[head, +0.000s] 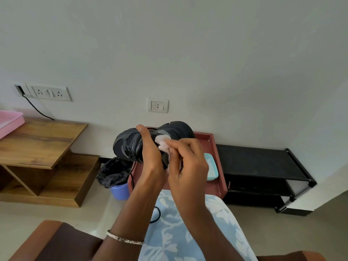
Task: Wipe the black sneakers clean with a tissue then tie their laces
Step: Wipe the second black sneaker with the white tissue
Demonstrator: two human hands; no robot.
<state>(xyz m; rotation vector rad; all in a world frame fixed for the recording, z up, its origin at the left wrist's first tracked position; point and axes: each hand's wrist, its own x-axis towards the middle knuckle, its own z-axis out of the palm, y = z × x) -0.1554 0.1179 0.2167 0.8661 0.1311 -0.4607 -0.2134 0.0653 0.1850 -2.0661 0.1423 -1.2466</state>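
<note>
Gripping a black sneaker (130, 144) in the air, the left hand (150, 155) steadies it while the right hand (186, 159) pinches a tissue (162, 141) against its side.

Brightness: even and soft; the plain white wall (188, 53) above the grip reads flat grey-white.
Source: out of view.
Shadows: diffuse, deepest under the brown wooden table (37, 144) left of the grip.
Dark detail: the black mesh sneaker (128, 146) in the left hand (150, 157) and the black fabric shoe rack (254, 161) right of the grip look murky.
Focus: the crumpled white tissue (162, 143) in the right hand (188, 162) is slightly soft.
Distortion: wide-angle; straight edges lean outward either side of the grip.
</note>
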